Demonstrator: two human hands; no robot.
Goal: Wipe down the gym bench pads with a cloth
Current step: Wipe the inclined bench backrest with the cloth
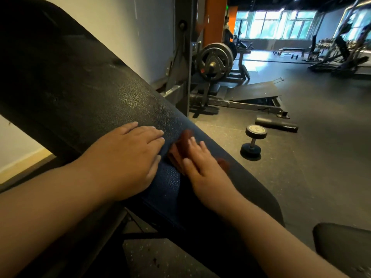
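Observation:
A long black bench pad [84, 73] slopes from the upper left down to the lower right, its textured vinyl catching light near the middle. My left hand [128, 157] lies flat on the pad with straight fingers. Just to its right my right hand [204, 171] presses a dark red-brown cloth [183, 145] against the pad with straight fingers; the cloth shows beyond my fingertips and again beside my palm, the rest hidden under the hand. A second black pad [341, 243] shows at the lower right corner.
A dumbbell [254, 141] and a black roller [277, 125] lie on the rubber floor to the right. A plate-loaded machine [214, 61] and steel uprights stand behind the bench. A white wall is at the left; more machines and bright windows are far back.

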